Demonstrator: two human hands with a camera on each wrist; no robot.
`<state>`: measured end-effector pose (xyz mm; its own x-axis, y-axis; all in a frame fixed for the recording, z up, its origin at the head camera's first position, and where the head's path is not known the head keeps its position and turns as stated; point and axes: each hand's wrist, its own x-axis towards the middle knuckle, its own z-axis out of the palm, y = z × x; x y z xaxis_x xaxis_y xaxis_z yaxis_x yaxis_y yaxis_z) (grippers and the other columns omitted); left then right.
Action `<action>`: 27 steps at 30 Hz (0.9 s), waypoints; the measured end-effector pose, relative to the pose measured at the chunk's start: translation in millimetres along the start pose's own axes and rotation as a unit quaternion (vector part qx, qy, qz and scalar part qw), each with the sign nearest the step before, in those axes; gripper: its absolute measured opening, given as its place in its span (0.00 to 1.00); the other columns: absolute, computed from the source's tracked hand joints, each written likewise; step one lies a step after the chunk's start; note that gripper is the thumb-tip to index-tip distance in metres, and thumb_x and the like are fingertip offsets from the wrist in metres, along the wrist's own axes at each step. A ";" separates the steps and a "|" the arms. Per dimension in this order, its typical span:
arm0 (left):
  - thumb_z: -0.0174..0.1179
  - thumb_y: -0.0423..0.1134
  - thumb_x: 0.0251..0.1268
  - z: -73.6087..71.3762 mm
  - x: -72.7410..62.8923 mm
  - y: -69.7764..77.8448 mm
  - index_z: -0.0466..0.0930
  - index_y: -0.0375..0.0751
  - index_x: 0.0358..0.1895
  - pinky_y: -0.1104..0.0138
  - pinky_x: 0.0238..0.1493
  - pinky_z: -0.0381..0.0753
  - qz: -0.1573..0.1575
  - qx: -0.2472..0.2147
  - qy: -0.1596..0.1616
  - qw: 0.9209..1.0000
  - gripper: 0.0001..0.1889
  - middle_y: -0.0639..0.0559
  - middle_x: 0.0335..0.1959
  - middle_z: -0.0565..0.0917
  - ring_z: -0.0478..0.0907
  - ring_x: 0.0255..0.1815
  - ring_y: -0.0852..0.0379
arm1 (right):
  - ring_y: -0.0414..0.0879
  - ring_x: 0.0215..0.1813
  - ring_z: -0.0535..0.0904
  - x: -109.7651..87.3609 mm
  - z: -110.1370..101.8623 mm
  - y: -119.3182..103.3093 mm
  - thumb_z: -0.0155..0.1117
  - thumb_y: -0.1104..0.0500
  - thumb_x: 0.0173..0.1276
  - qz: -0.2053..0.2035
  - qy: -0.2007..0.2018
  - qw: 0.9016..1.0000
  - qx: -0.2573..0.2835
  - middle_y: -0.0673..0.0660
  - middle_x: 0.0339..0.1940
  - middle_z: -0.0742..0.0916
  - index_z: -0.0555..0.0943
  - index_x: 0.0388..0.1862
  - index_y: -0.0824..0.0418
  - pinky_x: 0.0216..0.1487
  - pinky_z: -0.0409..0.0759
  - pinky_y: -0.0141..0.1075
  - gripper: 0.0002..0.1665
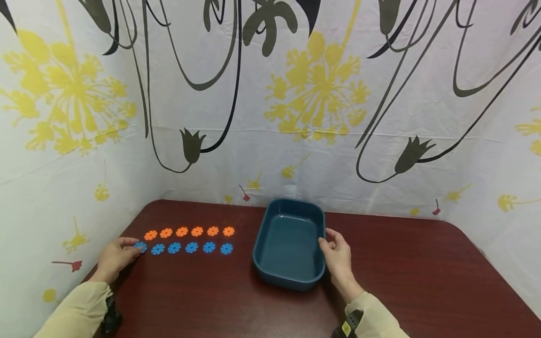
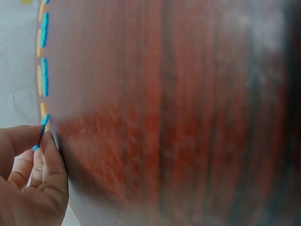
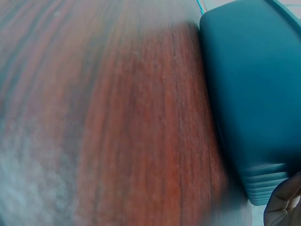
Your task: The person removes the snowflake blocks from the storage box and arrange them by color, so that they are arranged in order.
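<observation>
My left hand [image 1: 116, 257] pinches the leftmost blue flower-shaped disc [image 1: 141, 246] between thumb and fingers, at the left end of a row. In the left wrist view the blue disc [image 2: 45, 122] is tilted up on edge between the fingertips. Several more blue discs [image 1: 191, 247] lie to its right, with a parallel row of orange discs [image 1: 197, 231] just behind. A deep teal rectangular tub [image 1: 291, 244] sits right of the rows with nothing in it. My right hand [image 1: 339, 258] grips its right rim, thumb over the edge; the other fingers are partly hidden behind the wall.
The dark red-brown wooden table [image 1: 190, 300] has rounded back corners. A white cloth [image 1: 329, 164] with yellow and grey plant prints hangs behind and along both sides, close to the table's edges.
</observation>
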<state>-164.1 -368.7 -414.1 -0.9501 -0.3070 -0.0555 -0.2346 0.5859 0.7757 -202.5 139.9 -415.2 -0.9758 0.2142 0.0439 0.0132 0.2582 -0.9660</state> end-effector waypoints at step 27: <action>0.59 0.37 0.61 3.1 2.7 0.7 0.74 0.21 0.45 0.64 0.29 0.71 0.032 0.123 0.047 0.991 0.18 0.29 0.37 0.80 0.77 0.34 0.43 | 0.39 0.23 0.69 -2.6 -1.9 -1.8 0.55 0.58 0.70 0.010 -0.003 1.000 0.008 0.54 0.22 0.76 0.68 0.63 0.67 0.23 0.69 0.30 0.25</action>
<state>-167.4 -366.8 -415.7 -0.9439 -0.3252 0.0574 -0.2280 0.7675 0.5991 -199.6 140.6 -413.1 -0.9768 0.2128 0.0234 0.0288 0.2391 -0.9706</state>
